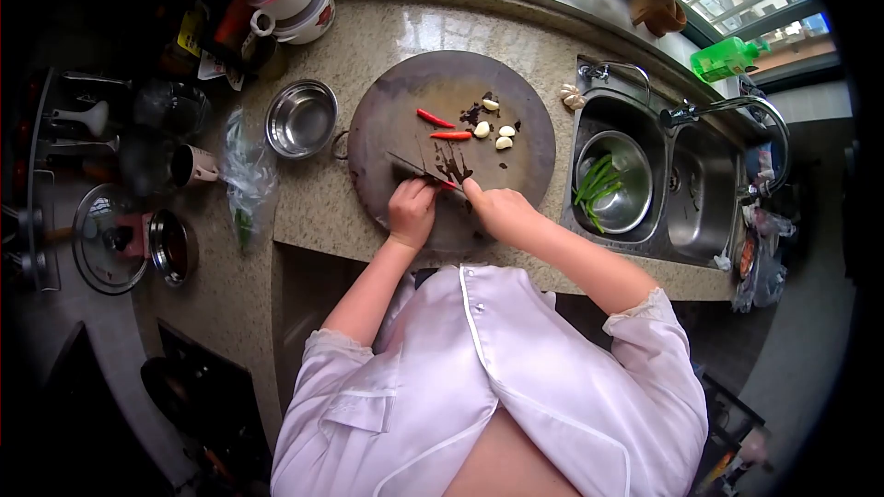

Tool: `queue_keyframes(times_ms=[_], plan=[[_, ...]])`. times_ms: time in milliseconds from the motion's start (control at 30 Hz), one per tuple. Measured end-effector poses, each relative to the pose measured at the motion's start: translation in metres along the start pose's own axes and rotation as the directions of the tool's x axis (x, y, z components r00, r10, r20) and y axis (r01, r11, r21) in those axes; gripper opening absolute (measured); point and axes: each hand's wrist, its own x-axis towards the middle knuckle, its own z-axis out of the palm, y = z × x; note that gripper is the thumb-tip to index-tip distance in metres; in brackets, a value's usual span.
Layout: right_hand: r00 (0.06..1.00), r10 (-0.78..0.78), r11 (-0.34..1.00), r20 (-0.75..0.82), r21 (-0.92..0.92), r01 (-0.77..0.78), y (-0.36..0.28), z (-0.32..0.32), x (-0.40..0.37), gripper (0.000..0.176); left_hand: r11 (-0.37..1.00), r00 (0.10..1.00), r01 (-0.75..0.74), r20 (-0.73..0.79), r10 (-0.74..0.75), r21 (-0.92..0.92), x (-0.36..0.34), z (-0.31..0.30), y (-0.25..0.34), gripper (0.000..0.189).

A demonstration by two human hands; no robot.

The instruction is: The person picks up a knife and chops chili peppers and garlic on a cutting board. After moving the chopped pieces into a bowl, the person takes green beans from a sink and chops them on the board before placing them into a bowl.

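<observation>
Both my hands are over the near part of a large round cutting board (387, 110). My right hand (500, 212) is wrapped round the handle of a knife (419, 168), whose blade points up and to the left. Fingers bent, my left hand (412, 212) rests on the board just below the blade; whatever it presses on is hidden. A small piece of red chili (448, 185) shows beside the knife. Farther up the board lie two whole red chilies (435, 119) (450, 135) and several garlic cloves (482, 130). Dark wet scraps lie around them.
Left of the board stands a steel bowl (301, 120), with a plastic bag (249, 175) below it. At the right, a double sink (695, 193) holds a metal bowl (643, 175) with green peppers (599, 186). A garlic bulb (573, 97) lies by the sink's edge.
</observation>
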Motion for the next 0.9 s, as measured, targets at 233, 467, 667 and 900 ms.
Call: queue_keyframes(times_ms=[233, 467, 667, 900], plan=[[0.976, -0.074, 0.995, -0.205, 0.043, 0.085, -0.018, 0.02, 0.058, 0.022, 1.0, 0.998, 0.013, 0.061, -0.015, 0.028, -0.003, 0.0, -0.008, 0.009], [0.996, 0.035, 0.999, -0.077, -0.03, -0.038, -0.009, 0.009, 0.014, 0.024, 0.999, 0.999, -0.036, -0.013, 0.037, 0.017, -0.005, -0.001, -0.003, 0.014], [0.994, 0.076, 0.997, -0.081, 0.002, -0.076, -0.007, 0.007, -0.007, 0.026, 1.0, 0.998, -0.012, -0.054, 0.011, -0.023, -0.004, 0.001, -0.003, 0.011], [0.993, 0.117, 0.993, 0.03, 0.004, -0.117, -0.01, -0.002, -0.019, 0.026, 0.999, 0.999, 0.031, -0.039, -0.032, -0.038, -0.005, 0.003, -0.005, 0.01]])
